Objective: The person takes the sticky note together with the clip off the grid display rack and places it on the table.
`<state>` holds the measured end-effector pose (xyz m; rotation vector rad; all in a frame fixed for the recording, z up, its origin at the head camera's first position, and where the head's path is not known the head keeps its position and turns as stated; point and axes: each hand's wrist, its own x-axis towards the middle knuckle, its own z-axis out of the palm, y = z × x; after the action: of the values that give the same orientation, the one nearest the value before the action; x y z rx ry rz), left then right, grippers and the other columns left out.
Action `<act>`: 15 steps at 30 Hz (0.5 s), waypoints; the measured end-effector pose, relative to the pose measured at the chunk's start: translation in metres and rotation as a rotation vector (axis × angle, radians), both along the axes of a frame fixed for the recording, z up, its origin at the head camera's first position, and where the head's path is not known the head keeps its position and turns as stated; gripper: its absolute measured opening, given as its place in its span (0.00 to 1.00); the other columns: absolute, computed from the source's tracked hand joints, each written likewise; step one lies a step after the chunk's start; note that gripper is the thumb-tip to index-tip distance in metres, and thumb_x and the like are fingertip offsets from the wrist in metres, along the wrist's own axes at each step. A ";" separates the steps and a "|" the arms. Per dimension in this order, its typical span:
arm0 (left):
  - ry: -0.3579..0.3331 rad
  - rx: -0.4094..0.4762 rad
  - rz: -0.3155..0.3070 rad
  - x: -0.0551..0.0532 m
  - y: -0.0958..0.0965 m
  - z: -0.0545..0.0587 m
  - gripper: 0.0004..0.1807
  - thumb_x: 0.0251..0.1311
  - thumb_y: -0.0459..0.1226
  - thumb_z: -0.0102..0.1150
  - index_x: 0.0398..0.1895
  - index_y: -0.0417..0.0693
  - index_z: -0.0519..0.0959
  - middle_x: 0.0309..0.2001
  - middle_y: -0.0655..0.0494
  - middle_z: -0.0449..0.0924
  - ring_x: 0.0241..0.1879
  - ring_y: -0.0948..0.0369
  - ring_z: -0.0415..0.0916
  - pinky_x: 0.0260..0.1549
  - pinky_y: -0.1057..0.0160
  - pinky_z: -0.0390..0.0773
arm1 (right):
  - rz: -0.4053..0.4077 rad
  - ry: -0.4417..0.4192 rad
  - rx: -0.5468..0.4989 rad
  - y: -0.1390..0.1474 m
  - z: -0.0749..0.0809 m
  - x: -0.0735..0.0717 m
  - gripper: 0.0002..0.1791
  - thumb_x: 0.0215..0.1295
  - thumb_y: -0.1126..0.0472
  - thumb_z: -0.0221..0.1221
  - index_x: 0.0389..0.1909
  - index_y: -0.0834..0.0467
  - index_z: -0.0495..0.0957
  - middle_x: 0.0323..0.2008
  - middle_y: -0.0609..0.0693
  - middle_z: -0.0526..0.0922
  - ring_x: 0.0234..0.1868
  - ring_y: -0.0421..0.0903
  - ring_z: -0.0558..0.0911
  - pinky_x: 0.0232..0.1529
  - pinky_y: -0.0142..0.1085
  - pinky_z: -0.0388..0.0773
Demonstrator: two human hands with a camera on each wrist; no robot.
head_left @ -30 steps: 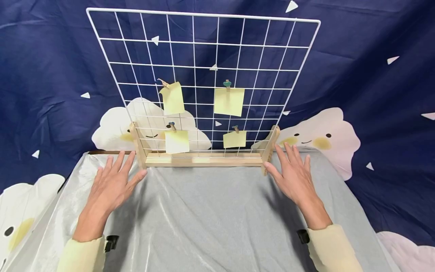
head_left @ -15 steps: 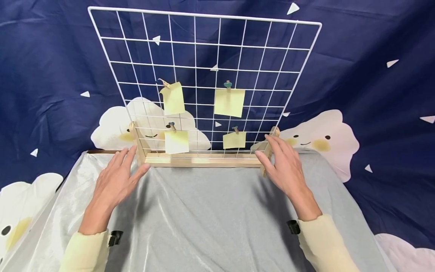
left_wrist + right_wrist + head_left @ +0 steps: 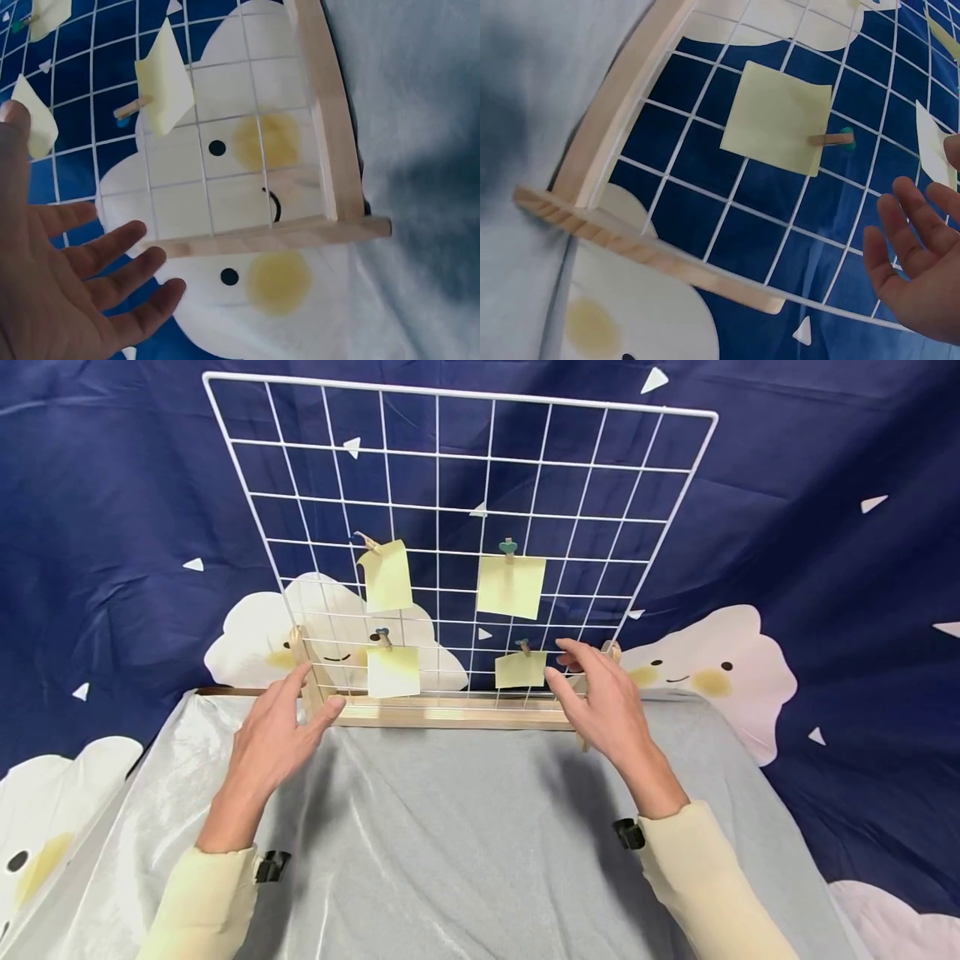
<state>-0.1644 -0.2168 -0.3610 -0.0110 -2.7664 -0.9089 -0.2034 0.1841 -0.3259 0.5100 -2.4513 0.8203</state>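
Note:
A white wire grid [image 3: 437, 477] stands in a wooden base [image 3: 450, 717]. Yellow sticky notes hang on it, each under a small wooden clothespin: upper left note [image 3: 388, 581], upper right note [image 3: 512, 587], lower left note [image 3: 393, 672] and lower right note [image 3: 520, 670]. The clothespin [image 3: 509, 548] at upper right bears a green heart. My left hand [image 3: 273, 739] is raised before the left wooden upright, fingers loosely bent around nothing. Beside the lower right note hovers my right hand [image 3: 603, 706], relaxed and holding nothing; its fingers [image 3: 915, 225] appear in the right wrist view.
Grey cloth [image 3: 450, 827] covers the table in front of the base. Behind the grid hangs a dark blue curtain [image 3: 825, 552] with white triangles and smiling clouds [image 3: 712, 652]. The left wooden upright [image 3: 306, 668] rises at the grid's lower corner.
Both hands have moved inward, the right one farther left toward the lower right note. Their fingers have gone from spread and straight to more bent. The notes and clothespins stay where they were.

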 end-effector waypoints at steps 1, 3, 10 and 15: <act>0.007 0.012 0.005 -0.002 0.001 0.000 0.46 0.68 0.68 0.45 0.81 0.53 0.54 0.71 0.40 0.65 0.69 0.36 0.61 0.56 0.29 0.63 | 0.008 0.005 -0.005 -0.002 0.002 -0.001 0.23 0.73 0.53 0.60 0.63 0.60 0.76 0.47 0.56 0.85 0.49 0.55 0.82 0.49 0.53 0.74; 0.024 0.039 0.016 -0.005 0.003 -0.001 0.46 0.67 0.68 0.47 0.79 0.52 0.56 0.68 0.42 0.68 0.66 0.37 0.64 0.55 0.30 0.64 | 0.023 0.017 -0.009 -0.006 0.004 -0.003 0.21 0.72 0.55 0.61 0.62 0.59 0.77 0.45 0.55 0.85 0.47 0.53 0.83 0.47 0.50 0.75; 0.074 0.162 0.033 -0.016 0.011 -0.003 0.42 0.67 0.65 0.52 0.75 0.50 0.65 0.60 0.43 0.76 0.61 0.43 0.73 0.54 0.36 0.67 | 0.065 0.017 -0.018 -0.021 0.010 -0.010 0.20 0.72 0.56 0.62 0.61 0.58 0.78 0.41 0.52 0.86 0.42 0.50 0.85 0.39 0.44 0.76; 0.112 0.269 0.037 -0.023 0.018 -0.001 0.39 0.66 0.63 0.56 0.71 0.49 0.70 0.55 0.44 0.80 0.56 0.45 0.77 0.55 0.42 0.69 | 0.099 0.008 -0.032 -0.030 0.019 -0.015 0.20 0.73 0.53 0.61 0.61 0.58 0.78 0.40 0.52 0.85 0.40 0.49 0.84 0.38 0.43 0.78</act>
<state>-0.1874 -0.1985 -0.3622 0.0331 -2.5134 -1.2221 -0.2182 0.1536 -0.3069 0.6255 -2.4179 0.8948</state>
